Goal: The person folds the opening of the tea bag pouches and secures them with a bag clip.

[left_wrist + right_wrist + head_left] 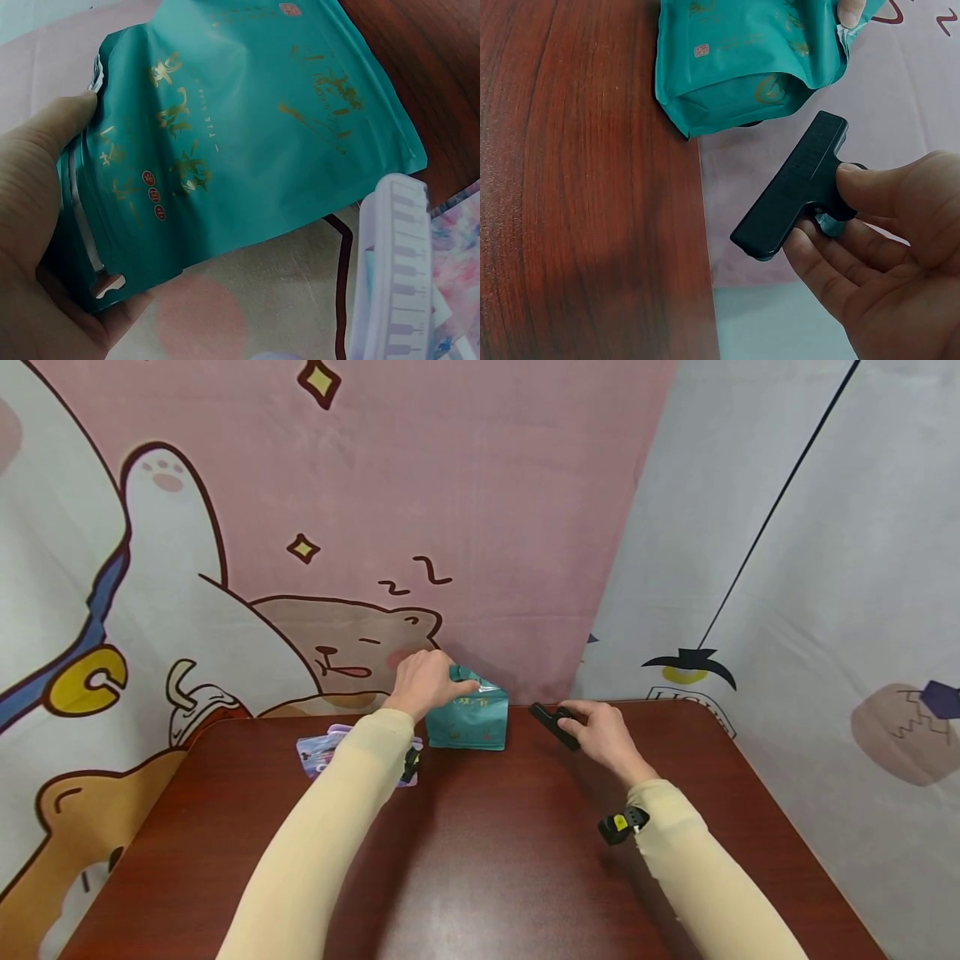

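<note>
A teal foil pouch (467,720) with gold lettering stands upright at the back of the table. My left hand (427,681) pinches its top edge, thumb on one face and fingers behind, as the left wrist view shows. Around the pouch's top the foil (86,202) is bent over, and a torn silvery edge shows there. To the pouch's right, my right hand (603,733) holds a black bag clip (799,187) by its grip tabs, between thumb and fingers. The clip's long bar points toward the pouch, apart from it.
Flat purple and blue printed items (322,752) lie left of the pouch, partly behind my left forearm. In the left wrist view, a lavender piece with a piano-key pattern (397,270) stands close to the pouch. A cartoon cloth (525,568) hangs behind the brown table (487,860).
</note>
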The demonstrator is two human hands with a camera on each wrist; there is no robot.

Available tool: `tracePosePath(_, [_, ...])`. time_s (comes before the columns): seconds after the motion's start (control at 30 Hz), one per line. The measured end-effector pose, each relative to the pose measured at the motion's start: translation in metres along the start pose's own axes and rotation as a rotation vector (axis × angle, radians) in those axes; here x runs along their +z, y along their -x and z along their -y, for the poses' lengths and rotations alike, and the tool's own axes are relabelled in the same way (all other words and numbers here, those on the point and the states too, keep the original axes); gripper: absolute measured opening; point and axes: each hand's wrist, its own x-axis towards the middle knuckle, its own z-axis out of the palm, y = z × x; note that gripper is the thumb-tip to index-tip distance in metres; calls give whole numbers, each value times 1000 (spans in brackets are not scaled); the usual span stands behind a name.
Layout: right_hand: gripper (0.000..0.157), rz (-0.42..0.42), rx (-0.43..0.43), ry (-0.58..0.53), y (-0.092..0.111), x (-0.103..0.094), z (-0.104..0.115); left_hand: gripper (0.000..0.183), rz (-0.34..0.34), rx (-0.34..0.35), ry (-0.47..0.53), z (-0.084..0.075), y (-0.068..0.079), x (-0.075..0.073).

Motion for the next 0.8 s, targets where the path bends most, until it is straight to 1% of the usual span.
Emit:
tracePosePath(0.17, [36, -2, -2, 9, -4, 0, 3, 61, -5, 3, -5, 0, 0, -1])
tracePosePath(0.27, [36, -2, 1, 5, -7, 1, 6, 54, -6, 2, -7, 1, 0, -1])
tracePosePath(0.43, [35, -18, -19, 3, -11, 2, 9, 43, -15, 6, -6, 1, 0, 1])
tracePosePath(0.67, [36, 1, -19, -14, -14, 2, 14, 56, -7, 18, -14, 1, 1, 2])
tracePosePath(0.8, [36, -1, -29, -15, -19, 3, 18, 55, -7, 18, -15, 2, 0, 3])
